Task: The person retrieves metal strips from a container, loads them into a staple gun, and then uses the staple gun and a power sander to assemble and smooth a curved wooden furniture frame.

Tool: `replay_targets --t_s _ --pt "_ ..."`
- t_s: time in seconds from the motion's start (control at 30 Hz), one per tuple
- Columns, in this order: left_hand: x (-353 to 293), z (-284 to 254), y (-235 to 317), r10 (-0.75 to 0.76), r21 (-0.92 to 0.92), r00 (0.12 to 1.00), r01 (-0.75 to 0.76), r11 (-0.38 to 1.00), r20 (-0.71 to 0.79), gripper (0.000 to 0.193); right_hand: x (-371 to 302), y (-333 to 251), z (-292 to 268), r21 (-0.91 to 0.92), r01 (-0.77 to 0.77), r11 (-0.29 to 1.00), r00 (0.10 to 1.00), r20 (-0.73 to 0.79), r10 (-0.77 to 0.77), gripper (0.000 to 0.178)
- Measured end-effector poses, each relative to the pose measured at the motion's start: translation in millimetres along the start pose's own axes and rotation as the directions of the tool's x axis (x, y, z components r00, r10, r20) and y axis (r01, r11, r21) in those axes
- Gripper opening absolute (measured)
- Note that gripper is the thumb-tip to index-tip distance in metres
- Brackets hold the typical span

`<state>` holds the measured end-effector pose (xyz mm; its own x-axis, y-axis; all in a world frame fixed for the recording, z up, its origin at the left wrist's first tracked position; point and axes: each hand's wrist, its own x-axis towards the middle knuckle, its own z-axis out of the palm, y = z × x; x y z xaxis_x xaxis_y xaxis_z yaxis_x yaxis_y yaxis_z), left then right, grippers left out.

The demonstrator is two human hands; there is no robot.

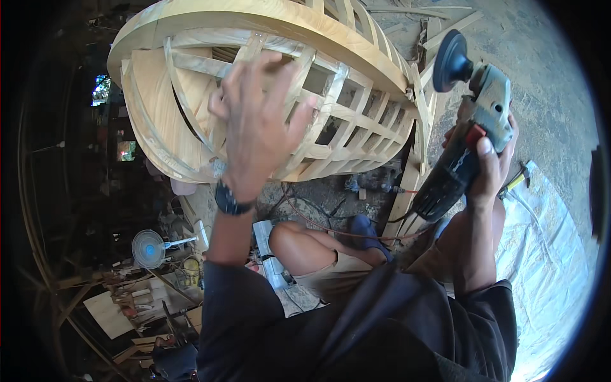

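My right hand (490,172) grips an angle grinder (453,170) around its dark body, with the thumb beside a red switch. A round black pad (450,60) is fitted on the grinder's head, raised and apart from the wood. My left hand (258,121), with a dark watch (230,198) on the wrist, is spread over a curved wooden lattice frame (331,118). Its fingers are apart and slightly blurred; whether they touch the wood I cannot tell. A thick pale rim (305,24) arches over the lattice, and smooth panels (153,89) fill its left end.
A cable (356,232) runs across the floor near my legs. At the right, a hammer (517,180) lies by a pale plastic sheet (541,248). A fan (149,248) and scattered wood pieces (111,315) are at lower left. Planks (455,28) lie behind the frame.
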<state>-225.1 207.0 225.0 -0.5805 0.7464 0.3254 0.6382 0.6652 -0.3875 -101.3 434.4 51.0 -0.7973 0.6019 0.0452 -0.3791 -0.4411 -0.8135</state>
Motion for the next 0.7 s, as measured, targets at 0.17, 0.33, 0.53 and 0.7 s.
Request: replay_targets --t_s 0.17,0.33,0.53,0.7 --pt "14.7 21.2 -14.0 0.118 0.224 0.992 -0.125 0.967 0.045 0.037 12.9 -7.7 -11.3 -0.089 0.051 0.995 0.996 -0.066 -0.057 0.074" --pt "13.4 30.8 -14.8 0.155 0.206 0.988 -0.150 0.967 -0.005 0.035 11.9 -4.5 -8.2 0.007 0.047 0.999 0.999 -0.024 -0.047 0.074" --pt "12.1 34.0 -1.5 0.108 0.129 0.994 -0.108 0.986 0.009 0.042 12.8 0.0 -3.3 0.040 0.034 0.999 0.999 -0.019 -0.033 0.073" --pt "9.4 40.1 3.9 0.065 0.057 0.998 -0.065 0.996 0.005 0.045 18.0 5.4 -1.6 -0.057 0.063 0.996 0.996 -0.052 -0.066 0.072"
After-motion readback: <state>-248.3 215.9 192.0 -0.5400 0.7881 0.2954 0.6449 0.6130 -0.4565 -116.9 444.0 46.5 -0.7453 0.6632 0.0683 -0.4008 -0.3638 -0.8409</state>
